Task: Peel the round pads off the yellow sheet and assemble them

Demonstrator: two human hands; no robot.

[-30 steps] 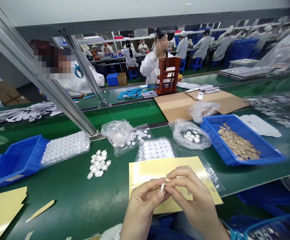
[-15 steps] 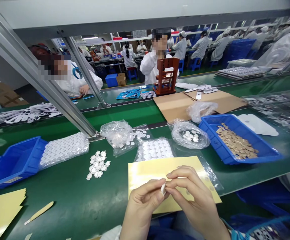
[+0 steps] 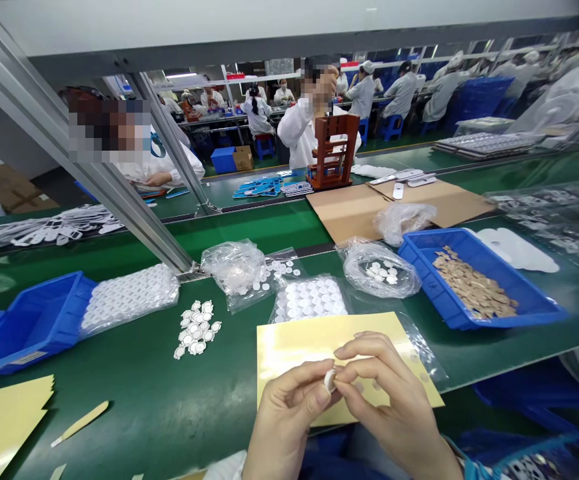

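Between the fingertips of both hands is a small white round disc [image 3: 330, 380], seen nearly edge-on. My left hand [image 3: 294, 407] pinches it with thumb and forefinger. My right hand [image 3: 384, 380] has thumb and forefinger closed at the disc's right edge, its other fingers curled above. Both hands are over a yellow sheet [image 3: 294, 337], which bears a few small clear round spots on its right part. Just behind the sheet lies a bag of white round pads [image 3: 312, 299]. To the left, a loose pile of white tabbed discs [image 3: 198, 328] rests on the green table [image 3: 154, 400].
A blue bin [image 3: 469, 320] of brown pieces stands right, beside a plastic bag [image 3: 382, 267] with white discs. At left are another blue bin [image 3: 44, 327], a bubble-textured pack [image 3: 129, 300], yellow sheets [image 3: 4, 420] and a yellow-handled tool [image 3: 82, 423]. Co-workers sit across a metal post [image 3: 94, 153].
Both hands stay over the sheet, and the disc has turned slightly between the fingertips. Across the table, a co-worker's hand has risen above the brown-red fixture.
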